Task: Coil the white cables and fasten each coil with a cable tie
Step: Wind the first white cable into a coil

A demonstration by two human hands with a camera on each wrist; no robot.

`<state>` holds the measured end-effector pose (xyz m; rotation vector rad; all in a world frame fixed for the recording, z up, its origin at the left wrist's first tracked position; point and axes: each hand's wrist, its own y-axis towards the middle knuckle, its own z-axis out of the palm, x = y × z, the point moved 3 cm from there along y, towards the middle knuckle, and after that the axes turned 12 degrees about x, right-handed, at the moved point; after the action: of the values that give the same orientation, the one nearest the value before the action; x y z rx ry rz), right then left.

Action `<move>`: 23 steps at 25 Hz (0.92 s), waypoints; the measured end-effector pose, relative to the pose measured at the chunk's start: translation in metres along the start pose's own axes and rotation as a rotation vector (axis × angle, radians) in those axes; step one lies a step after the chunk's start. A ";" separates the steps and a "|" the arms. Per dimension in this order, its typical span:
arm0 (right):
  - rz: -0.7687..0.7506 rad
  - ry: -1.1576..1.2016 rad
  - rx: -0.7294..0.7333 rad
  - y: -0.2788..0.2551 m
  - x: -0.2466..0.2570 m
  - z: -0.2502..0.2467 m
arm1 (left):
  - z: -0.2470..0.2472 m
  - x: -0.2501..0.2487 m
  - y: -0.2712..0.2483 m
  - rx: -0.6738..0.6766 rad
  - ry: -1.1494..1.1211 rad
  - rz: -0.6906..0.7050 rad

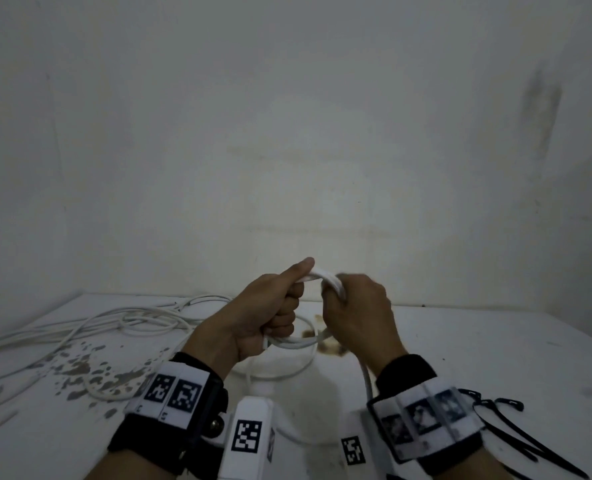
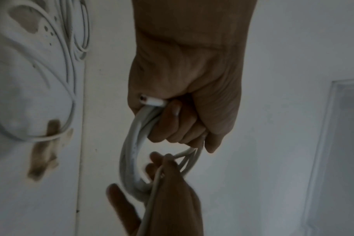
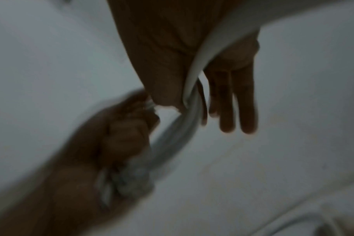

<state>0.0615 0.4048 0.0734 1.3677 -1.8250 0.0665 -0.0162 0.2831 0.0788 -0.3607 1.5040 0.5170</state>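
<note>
Two hands are working one white cable at the centre of the head view, raised above the surface point(image 1: 495, 358). The left hand point(image 1: 270, 313) is making a fist round a bundle of several loops point(image 2: 131, 143), with the thumb lying along the top and a cut cable end point(image 2: 152, 101) poking out beside the fingers. The right hand point(image 1: 356, 317) is guiding the loose strand point(image 3: 194, 76), which is running across its palm; thumb and forefinger appear to be pinching it while the other fingers point(image 3: 238, 102) are hanging straight.

More loose white cables point(image 1: 131, 320) are lying tangled at the left of the frame, beside brown stains. Black cable ties point(image 1: 516, 434) are lying at the lower right, near the right wrist.

Judging by its smooth curves, the cable is looking springy and light, probably slick-skinned, so the loops will likely try to spring open. Holding is best where all turns are crossing, as the left grip is doing, keeping that spot clamped until a tie is going round it.
</note>
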 end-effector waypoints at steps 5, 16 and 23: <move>0.408 1.197 0.368 -0.007 0.008 -0.004 | -0.018 0.002 -0.001 -0.046 -0.078 -0.020; 0.215 0.812 0.208 -0.002 0.005 -0.006 | -0.029 0.006 0.000 -0.090 0.156 -0.043; 0.117 0.982 0.482 -0.004 0.004 -0.032 | -0.051 0.004 -0.002 -0.210 0.002 0.043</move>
<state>0.0828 0.4160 0.0946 1.1916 -1.0561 1.0958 -0.0583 0.2542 0.0725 -0.4928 1.4661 0.7114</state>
